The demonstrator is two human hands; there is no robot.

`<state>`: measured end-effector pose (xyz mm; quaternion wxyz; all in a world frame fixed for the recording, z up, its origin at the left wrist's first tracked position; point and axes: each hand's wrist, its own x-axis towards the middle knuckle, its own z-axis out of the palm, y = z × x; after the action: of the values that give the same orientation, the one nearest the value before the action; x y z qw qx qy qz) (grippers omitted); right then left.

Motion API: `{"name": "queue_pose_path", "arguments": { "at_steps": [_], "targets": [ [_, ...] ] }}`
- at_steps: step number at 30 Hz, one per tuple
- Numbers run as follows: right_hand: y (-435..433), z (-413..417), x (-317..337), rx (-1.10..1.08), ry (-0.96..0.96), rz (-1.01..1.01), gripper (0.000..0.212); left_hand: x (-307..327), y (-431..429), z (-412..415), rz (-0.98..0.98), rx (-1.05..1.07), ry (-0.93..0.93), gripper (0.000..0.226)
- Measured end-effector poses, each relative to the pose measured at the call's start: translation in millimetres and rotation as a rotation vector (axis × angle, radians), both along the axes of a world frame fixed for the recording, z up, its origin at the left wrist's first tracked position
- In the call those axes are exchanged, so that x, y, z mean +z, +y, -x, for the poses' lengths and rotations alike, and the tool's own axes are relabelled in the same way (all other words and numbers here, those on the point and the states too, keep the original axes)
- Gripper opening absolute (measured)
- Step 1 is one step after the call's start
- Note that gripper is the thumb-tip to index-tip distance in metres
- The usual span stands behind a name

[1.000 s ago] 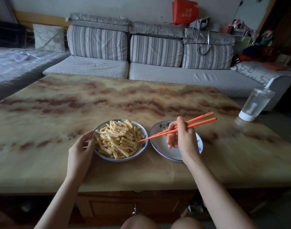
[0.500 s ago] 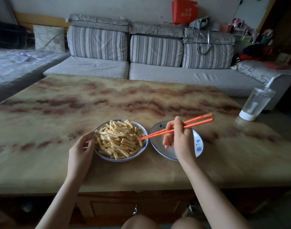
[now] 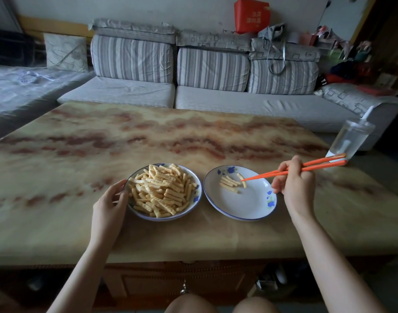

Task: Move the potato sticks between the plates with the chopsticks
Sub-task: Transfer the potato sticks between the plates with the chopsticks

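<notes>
A blue-rimmed white plate [image 3: 194, 201] heaped with crinkled potato sticks [image 3: 163, 190] sits at the table's near middle. To its right lies a second white plate [image 3: 243, 206] holding a few potato sticks [image 3: 230, 182] near its far side. My right hand [image 3: 295, 180] grips a pair of orange chopsticks [image 3: 292, 171] at the right plate's right edge; their tips rest by one stick in that plate. My left hand [image 3: 110, 203] holds the left rim of the full plate with curled fingers.
The marbled table [image 3: 148, 136] stretches far beyond the plates. A clear lidded cup with a straw [image 3: 351, 138] stands near the right edge, just behind the chopstick ends. A striped grey sofa [image 3: 204, 82] lines the far side.
My right hand has swung right, from over the empty plate to its right edge. The chopstick tips left the full plate, and a few sticks now show on the right plate.
</notes>
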<state>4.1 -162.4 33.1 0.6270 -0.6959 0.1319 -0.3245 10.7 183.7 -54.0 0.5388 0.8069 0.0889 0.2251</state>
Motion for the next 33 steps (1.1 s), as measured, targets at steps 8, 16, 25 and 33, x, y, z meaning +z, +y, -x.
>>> {"name": "queue_pose_path", "arguments": {
  "at_steps": [8,16,25,33],
  "targets": [
    [-2,0,-15,-0.014,0.034,0.057,0.049,2,-1,1,-0.017,0.006,0.006,0.029],
    [52,9,6,0.159,-0.076,-0.064,0.048,3,-1,2,-0.02,0.004,0.012,0.029],
    [93,17,-13,0.335,0.007,-0.04,0.048,4,-2,3,-0.025,0.001,0.017,0.03],
    [95,15,-20,0.286,0.042,-0.087,0.05,3,-2,2,-0.007,0.0,0.009,0.029]
  ]
}}
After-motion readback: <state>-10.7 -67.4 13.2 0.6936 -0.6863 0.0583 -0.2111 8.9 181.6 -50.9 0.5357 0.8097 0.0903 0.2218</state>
